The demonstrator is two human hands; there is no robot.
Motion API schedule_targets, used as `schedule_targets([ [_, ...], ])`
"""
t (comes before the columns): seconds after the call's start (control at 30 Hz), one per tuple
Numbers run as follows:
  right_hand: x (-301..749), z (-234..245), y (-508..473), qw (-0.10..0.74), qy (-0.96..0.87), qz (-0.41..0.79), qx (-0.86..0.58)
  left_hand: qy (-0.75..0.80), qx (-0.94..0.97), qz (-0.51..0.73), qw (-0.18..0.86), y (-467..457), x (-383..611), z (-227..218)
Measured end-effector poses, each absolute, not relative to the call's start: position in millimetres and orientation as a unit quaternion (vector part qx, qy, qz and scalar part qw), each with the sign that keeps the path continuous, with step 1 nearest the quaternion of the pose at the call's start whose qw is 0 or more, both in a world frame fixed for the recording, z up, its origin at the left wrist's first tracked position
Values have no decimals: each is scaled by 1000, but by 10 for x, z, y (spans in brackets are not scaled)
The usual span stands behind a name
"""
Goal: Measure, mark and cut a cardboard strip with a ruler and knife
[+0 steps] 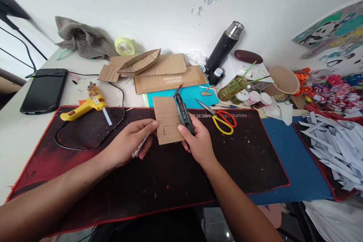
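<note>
My right hand (198,140) is closed round a dark green utility knife (183,111), its tip pointing away over a scored piece of cardboard (167,119). That cardboard lies on the black desk mat (170,174). My left hand (130,141) rests at the cardboard's left edge with its fingers curled round a thin white stick (140,145), fingertips touching the cardboard.
A yellow glue gun (85,107) with its cable lies at the mat's left, scissors (222,119) at the right. Cardboard sheets and a cardboard boat (140,62) sit behind. A phone (45,90), a flask (224,47), jars (235,89) and paper strips (337,143) surround the mat.
</note>
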State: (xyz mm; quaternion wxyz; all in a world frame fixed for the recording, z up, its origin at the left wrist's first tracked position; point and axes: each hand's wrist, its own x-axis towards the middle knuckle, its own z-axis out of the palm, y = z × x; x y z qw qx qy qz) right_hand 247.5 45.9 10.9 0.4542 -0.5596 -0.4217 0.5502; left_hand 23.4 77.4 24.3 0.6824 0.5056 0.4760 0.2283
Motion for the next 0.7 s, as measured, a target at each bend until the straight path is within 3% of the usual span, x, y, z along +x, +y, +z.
schedule_targets([
  [0.27,2518,89,406,415,-477,511,-583,492,589,181,615,845,60,308],
  [0.47,2690,140,390,277,-655,412,-569,540,723,173,395,868,-276,435],
  [0.6,2657,201,518,189,-740,370,-530,426,847,168,270,764,-211,332],
  [0.7,2590,187,643,174,-786,321,-499,338,910,184,153,743,-77,204],
])
